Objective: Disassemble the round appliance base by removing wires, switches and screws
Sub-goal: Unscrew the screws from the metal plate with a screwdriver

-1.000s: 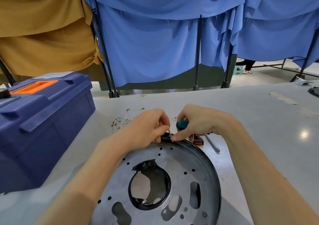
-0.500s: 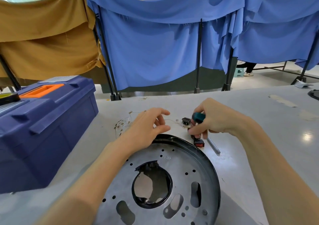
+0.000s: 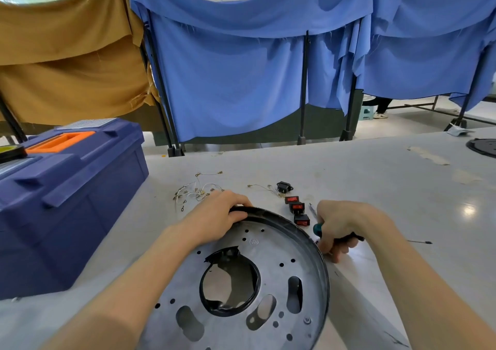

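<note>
Head: L hand fingers curl over base rim.

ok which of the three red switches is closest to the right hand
The frontmost rocker switch, beside the round base and just left of the right hand; the other two lie farther back.

light: bright, even, from ceiling panels along top edge | glare: white hotspot on table, right of frame | shadows: soft grey band right of round base, lower right | focus: sharp centre | distortion: wide-angle bowing, poles lean at both sides
</note>
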Demonstrator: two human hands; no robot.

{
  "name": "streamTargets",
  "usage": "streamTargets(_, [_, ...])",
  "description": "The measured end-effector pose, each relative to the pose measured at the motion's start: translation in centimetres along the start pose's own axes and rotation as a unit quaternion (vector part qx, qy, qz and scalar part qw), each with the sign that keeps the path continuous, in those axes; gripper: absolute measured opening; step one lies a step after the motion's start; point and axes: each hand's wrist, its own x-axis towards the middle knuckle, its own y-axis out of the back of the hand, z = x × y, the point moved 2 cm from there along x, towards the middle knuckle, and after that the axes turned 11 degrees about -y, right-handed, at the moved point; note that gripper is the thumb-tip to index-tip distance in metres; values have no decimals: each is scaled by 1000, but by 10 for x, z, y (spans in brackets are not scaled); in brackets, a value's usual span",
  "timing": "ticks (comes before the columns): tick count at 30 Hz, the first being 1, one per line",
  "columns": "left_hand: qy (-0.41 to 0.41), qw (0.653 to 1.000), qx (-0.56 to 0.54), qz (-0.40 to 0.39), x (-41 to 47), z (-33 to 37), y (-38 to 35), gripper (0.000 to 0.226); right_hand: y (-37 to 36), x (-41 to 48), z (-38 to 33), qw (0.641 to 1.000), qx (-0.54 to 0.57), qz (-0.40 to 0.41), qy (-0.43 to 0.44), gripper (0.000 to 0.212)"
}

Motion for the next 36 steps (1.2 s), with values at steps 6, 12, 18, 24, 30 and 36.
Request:
streamTargets(6, [3, 1000, 2, -6, 2, -1, 1, 16, 4, 1, 3, 1000, 19, 6, 6, 30])
streamTargets(12, [18, 1000, 16, -8, 3, -1, 1, 13, 27, -17, 1, 974, 140, 133, 120, 38])
streamTargets(18, [85, 994, 74, -10, -4, -14, 7, 11, 46, -47, -15, 809, 418, 271, 311, 28])
streamTargets(24, [213, 957, 189, -64, -24, -30, 22, 19, 45, -57, -28, 729, 540, 257, 334, 39])
streamTargets(30, [57, 989, 129, -38, -16, -6, 13, 48, 38, -53, -36, 748, 538, 250, 297, 60])
streamTargets(36, [3, 985, 169, -45, -9, 2, 4, 40, 37, -55, -39, 760, 522, 274, 274, 42])
